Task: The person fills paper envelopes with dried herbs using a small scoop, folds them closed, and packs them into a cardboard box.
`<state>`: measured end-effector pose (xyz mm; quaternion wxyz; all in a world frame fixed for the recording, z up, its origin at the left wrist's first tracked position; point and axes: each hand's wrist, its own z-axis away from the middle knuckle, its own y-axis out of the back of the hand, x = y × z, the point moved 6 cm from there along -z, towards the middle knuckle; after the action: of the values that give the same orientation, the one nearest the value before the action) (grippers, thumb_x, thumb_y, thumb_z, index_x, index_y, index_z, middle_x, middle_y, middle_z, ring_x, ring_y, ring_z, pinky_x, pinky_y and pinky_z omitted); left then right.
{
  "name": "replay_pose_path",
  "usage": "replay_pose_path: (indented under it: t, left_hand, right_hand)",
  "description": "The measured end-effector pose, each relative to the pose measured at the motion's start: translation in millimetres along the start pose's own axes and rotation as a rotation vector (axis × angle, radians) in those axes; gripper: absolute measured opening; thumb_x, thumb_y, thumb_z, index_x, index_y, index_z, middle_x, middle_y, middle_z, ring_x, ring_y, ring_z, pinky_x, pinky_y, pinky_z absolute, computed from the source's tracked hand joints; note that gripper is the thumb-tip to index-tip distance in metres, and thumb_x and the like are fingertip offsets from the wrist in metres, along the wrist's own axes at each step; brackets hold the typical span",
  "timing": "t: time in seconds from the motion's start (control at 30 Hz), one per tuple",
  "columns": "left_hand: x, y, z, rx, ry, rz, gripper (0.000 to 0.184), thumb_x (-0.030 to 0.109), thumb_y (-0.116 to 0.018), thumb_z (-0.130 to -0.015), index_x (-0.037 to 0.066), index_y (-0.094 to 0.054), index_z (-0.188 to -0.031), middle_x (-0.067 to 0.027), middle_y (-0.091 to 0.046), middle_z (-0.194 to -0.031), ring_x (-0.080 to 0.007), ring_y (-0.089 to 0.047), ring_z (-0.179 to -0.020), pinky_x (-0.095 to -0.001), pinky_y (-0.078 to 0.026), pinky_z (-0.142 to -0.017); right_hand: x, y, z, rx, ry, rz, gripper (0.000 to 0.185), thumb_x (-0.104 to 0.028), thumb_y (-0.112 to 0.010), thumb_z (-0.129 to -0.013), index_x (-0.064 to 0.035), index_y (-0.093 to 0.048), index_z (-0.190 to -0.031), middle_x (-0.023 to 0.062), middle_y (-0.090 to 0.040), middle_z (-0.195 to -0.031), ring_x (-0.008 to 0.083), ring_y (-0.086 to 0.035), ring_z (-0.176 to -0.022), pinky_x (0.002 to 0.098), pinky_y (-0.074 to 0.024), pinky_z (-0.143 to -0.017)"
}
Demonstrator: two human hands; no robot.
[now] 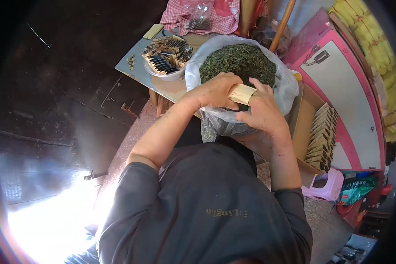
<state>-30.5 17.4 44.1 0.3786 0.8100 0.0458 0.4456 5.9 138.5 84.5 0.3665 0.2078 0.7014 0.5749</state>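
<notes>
My left hand [218, 91] is closed around one end of a small pale paper packet [240, 93], with its thumb below. My right hand [265, 109] is at the packet's other end, its thumb and one finger standing apart; its remaining fingers are partly hidden by the packet. Both hands are over the near rim of a clear plastic bag [290, 94], which is filled with dark green dried leaves [233, 59]. The inside of the packet cannot be seen.
Left of the bag, a white bowl [171, 76] holds several dark-edged packets on the table [134, 61]. On the right, a cardboard box [304, 115] contains a row of packets [322, 138]. A pink-and-white panel [339, 66] leans behind it. A wooden pole [282, 26] stands behind the bag.
</notes>
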Motion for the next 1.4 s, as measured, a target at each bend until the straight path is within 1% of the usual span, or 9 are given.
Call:
replay_pose_path:
  t: [0.2,0.47,0.53,0.57,0.67,0.8,0.83,1.17,1.4]
  left_hand:
    - [1,5,-1,-0.041,-0.020,0.050,0.060,0.021,-0.081,-0.057,0.006,-0.057,-0.109,-0.0120,-0.057,-0.102,-0.0324,-0.052,-0.102,-0.0401,-0.041,-0.089]
    - [17,19,0,0.081,-0.053,-0.074,0.065,0.020,-0.085,-0.057,0.007,-0.056,-0.114,-0.0113,-0.061,-0.108,-0.0328,-0.054,-0.104,-0.0415,-0.042,-0.091]
    - [17,19,-3,0.072,-0.008,-0.097,0.066,0.019,-0.085,-0.058,0.006,-0.055,-0.116,-0.0115,-0.061,-0.107,-0.0328,-0.054,-0.104,-0.0413,-0.042,-0.091]
    - [24,24,-3,0.181,-0.136,-0.037,0.039,0.018,-0.079,-0.061,0.005,-0.056,-0.089,-0.0155,-0.061,-0.085,-0.0377,-0.058,-0.085,-0.0443,-0.046,-0.077]
    - [15,19,-3,0.147,-0.082,0.020,0.040,0.018,-0.079,-0.060,0.004,-0.056,-0.089,-0.0157,-0.061,-0.085,-0.0375,-0.058,-0.086,-0.0440,-0.046,-0.076]
    - [1,21,3,0.152,0.083,0.097,0.044,0.016,-0.079,-0.061,0.004,-0.057,-0.097,-0.0150,-0.062,-0.089,-0.0352,-0.060,-0.088,-0.0409,-0.048,-0.076]
    - [-2,19,4,0.108,0.121,0.046,0.057,0.012,-0.082,-0.063,0.004,-0.058,-0.115,-0.0084,-0.065,-0.096,-0.0191,-0.062,-0.090,-0.0320,-0.048,-0.081]
    - [1,19,2,0.101,0.134,-0.043,0.057,0.011,-0.082,-0.064,0.004,-0.058,-0.115,-0.0100,-0.066,-0.098,-0.0200,-0.063,-0.091,-0.0330,-0.049,-0.081]
    - [-16,20,6,0.124,0.226,0.035,0.057,0.009,-0.080,-0.066,0.005,-0.059,-0.118,-0.0066,-0.066,-0.096,-0.0149,-0.060,-0.091,-0.0289,-0.047,-0.081]
  right_hand:
    - [-7,4,-4,-0.029,0.015,0.177,0.049,-0.033,-0.066,-0.059,-0.0008,-0.067,-0.096,0.0207,-0.064,-0.092,0.0400,-0.038,-0.127,0.0555,-0.0242,-0.104]
    - [-4,8,-8,0.136,0.134,0.052,0.046,-0.034,-0.069,-0.061,-0.0054,-0.068,-0.097,0.0165,-0.063,-0.108,0.0398,-0.031,-0.132,0.0626,-0.0210,-0.103]
    - [-2,9,-9,0.120,0.103,0.064,0.048,-0.034,-0.069,-0.062,-0.0051,-0.067,-0.100,0.0149,-0.061,-0.112,0.0398,-0.032,-0.131,0.0612,-0.0235,-0.102]
    - [0,5,-10,0.082,0.120,0.064,0.048,-0.033,-0.068,-0.062,-0.0062,-0.067,-0.102,0.0141,-0.061,-0.113,0.0395,-0.033,-0.131,0.0586,-0.0255,-0.102]
    - [6,3,-11,0.094,0.171,0.068,0.044,-0.029,-0.066,-0.063,-0.0073,-0.067,-0.101,0.0118,-0.061,-0.112,0.0368,-0.042,-0.123,0.0495,-0.0329,-0.098]
    - [5,17,-10,0.037,0.134,-0.083,0.045,-0.020,-0.066,-0.063,-0.0072,-0.064,-0.106,0.0130,-0.059,-0.114,0.0365,-0.047,-0.115,0.0461,-0.0339,-0.099]
    - [5,18,-9,0.044,0.139,-0.051,0.045,-0.019,-0.065,-0.063,-0.0081,-0.064,-0.107,0.0124,-0.059,-0.113,0.0360,-0.048,-0.112,0.0452,-0.0350,-0.098]
    - [5,18,-7,0.066,0.082,0.068,0.048,-0.021,-0.068,-0.065,-0.0085,-0.064,-0.112,0.0128,-0.059,-0.117,0.0356,-0.047,-0.119,0.0424,-0.0385,-0.098]
    - [35,27,-2,0.143,0.136,-0.396,0.048,-0.019,-0.067,-0.068,-0.0031,-0.062,-0.114,0.0166,-0.058,-0.122,0.0315,-0.053,-0.115,0.0382,-0.0395,-0.100]
